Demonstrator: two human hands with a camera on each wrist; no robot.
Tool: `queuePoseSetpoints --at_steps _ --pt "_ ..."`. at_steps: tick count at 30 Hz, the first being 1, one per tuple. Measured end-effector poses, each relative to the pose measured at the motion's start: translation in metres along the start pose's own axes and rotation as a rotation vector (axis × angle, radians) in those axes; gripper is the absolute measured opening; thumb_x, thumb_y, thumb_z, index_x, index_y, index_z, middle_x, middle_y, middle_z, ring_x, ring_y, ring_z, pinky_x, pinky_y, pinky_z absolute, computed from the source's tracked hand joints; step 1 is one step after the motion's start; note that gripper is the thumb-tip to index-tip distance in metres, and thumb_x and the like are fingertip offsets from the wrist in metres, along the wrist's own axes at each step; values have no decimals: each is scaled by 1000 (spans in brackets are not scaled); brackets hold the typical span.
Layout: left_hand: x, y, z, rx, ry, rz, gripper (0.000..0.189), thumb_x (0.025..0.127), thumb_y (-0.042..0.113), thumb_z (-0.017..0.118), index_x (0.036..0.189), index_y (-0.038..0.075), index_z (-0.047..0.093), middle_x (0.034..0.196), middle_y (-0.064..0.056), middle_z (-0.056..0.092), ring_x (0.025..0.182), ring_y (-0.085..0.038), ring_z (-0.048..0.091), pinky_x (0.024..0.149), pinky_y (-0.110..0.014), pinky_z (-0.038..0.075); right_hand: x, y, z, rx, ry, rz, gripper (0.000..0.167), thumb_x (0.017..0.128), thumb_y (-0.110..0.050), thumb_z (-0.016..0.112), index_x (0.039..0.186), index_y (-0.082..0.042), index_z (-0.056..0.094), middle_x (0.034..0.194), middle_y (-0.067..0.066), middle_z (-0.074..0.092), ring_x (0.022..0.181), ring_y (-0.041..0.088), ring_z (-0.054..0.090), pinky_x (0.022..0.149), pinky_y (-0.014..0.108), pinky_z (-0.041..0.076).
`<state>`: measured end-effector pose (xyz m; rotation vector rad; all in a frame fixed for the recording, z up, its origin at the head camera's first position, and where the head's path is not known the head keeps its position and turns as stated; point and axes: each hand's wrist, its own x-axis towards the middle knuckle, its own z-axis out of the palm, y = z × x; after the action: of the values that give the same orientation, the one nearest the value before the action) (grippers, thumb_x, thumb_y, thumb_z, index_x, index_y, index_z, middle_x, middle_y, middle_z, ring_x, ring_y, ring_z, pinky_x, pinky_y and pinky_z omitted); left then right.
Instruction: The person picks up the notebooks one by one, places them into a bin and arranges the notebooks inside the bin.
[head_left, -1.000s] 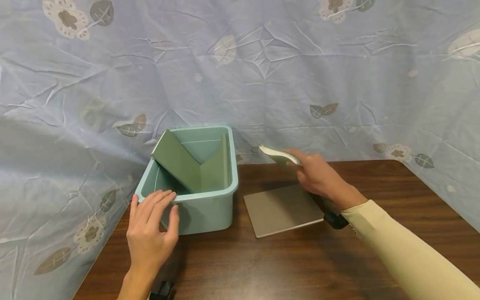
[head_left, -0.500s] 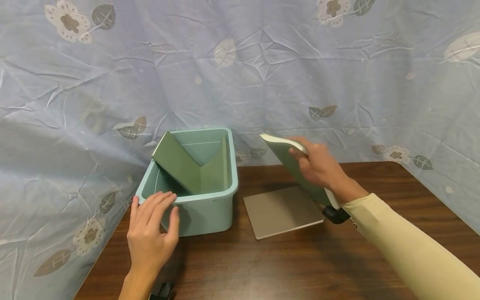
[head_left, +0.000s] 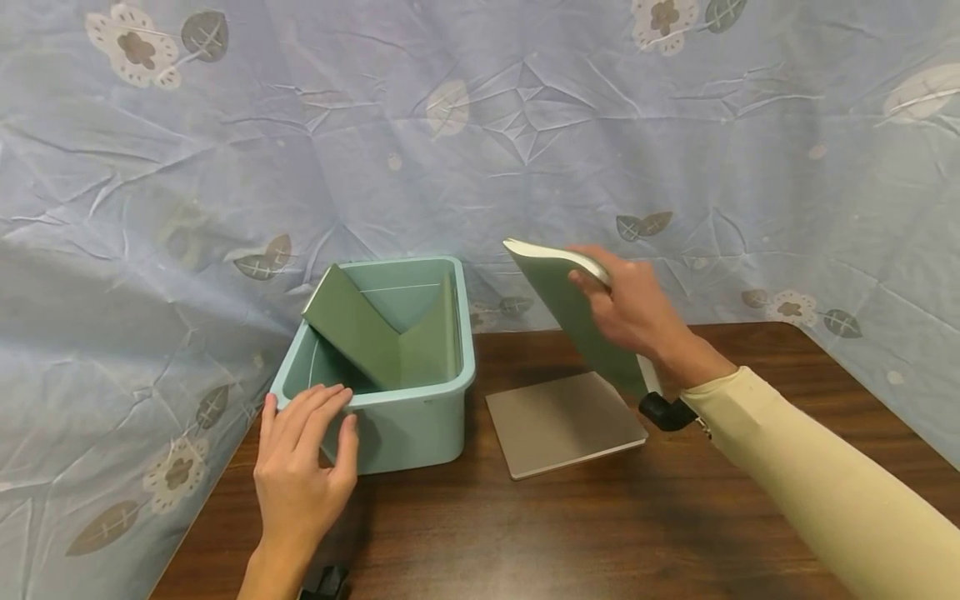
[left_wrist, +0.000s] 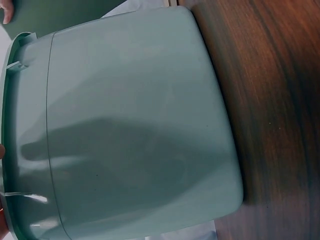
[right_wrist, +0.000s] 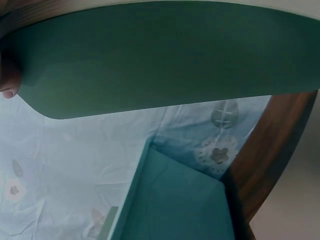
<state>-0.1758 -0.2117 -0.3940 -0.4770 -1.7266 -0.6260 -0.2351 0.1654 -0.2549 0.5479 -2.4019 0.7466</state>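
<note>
My right hand grips a green soft-covered notebook by its edge, thumb on the cover, above the table. The notebook is tilted and its white page edges bow. In the right wrist view, its green cover spans the top, with a fingertip at the left. My left hand rests its fingers on the near rim of a light teal plastic bin, thumb apart. Two green notebooks lean inside the bin, one slanted past the left rim, one against the right wall.
A grey-brown notebook lies flat on the dark wooden table, right of the bin. Behind the table hangs a creased bluish sheet with flower and leaf prints. The bin's outer wall fills the left wrist view.
My right hand has raised the green notebook from near the grey-brown one, and its top has shifted slightly left. The left hand and the bin have stayed in place.
</note>
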Motion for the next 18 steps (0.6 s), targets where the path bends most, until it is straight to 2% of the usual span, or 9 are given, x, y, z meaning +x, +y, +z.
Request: queuePoseSetpoints --at_steps 3,8,13,18 --pt "0 0 0 1 -2 -1 25 92 13 68 111 1 80 110 -16 80 107 -41 72 116 -75 37 3 -5 -2 5 39 -37 33 106 -14 63 138 -10 67 86 22 73 70 32 60 70 50 54" --pt "0 -2 -1 6 1 -6 26 92 13 68 111 1 80 110 -16 80 107 -41 72 114 -76 37 9 -15 -5 6 99 -111 31 105 -13 65 135 -11 69 89 21 76 71 32 63 71 51 56" --pt "-1 -3 -1 2 -3 -9 26 92 13 68 112 1 80 111 -17 80 108 -41 71 115 -76 37 15 -24 -8 33 144 -120 33 103 -11 67 135 -10 69 90 21 76 68 31 61 66 46 54" --pt "-1 -3 -1 1 1 -8 26 91 12 69 112 1 80 110 -16 80 108 -41 72 116 -75 37 20 -32 -12 43 208 -130 33 101 -9 69 135 -8 70 94 22 78 67 31 61 67 47 53"
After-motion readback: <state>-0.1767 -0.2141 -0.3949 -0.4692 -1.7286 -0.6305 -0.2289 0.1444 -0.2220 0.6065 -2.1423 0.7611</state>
